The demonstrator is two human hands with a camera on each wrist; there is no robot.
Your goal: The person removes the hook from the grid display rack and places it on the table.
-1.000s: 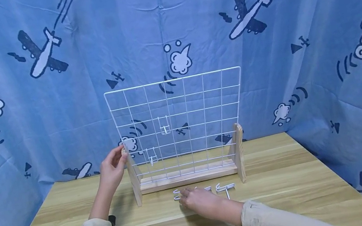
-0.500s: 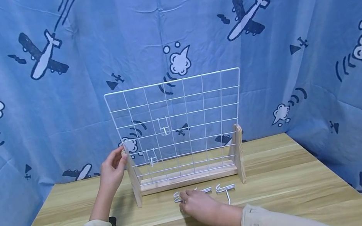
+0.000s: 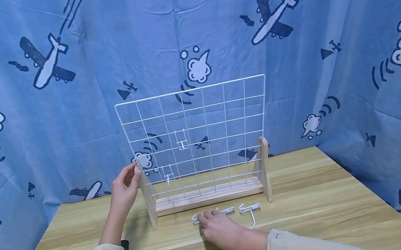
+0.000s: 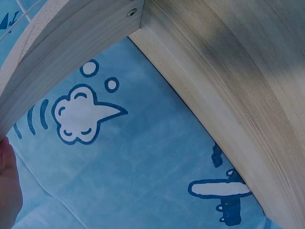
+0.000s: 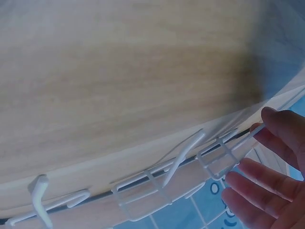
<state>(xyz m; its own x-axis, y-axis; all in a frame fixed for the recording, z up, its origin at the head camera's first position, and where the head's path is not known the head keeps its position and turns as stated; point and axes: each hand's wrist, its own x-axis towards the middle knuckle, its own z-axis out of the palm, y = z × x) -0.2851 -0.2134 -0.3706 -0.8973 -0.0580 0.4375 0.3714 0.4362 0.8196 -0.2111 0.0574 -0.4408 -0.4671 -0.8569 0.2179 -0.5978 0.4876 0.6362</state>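
Observation:
A white wire grid panel (image 3: 189,90) stands upright in a wooden base (image 3: 211,197). Two white wire hooks hang on its left part, an upper one (image 3: 182,145) and a lower one (image 3: 168,178). My left hand (image 3: 124,189) holds the top of the left wooden upright (image 3: 150,204) with thumb and fingers. In front of the base, my right hand (image 3: 222,230) pinches the end of a white wire hook (image 5: 219,160) between thumb and index finger, its other fingers spread below. Two similar hooks lie in a row to its right, a middle one (image 3: 230,210) and a rightmost one (image 3: 251,208).
The wood-grain table (image 3: 314,211) extends on both sides of the rack. A blue curtain (image 3: 178,29) with aeroplane and cloud prints surrounds the table at the back and sides. In the left wrist view, a screw (image 4: 132,12) shows on the wooden upright.
My right hand has shifted slightly toward the front of the table at the leftmost loose hook. The left hand stays on the upright, and the hung hooks have not moved.

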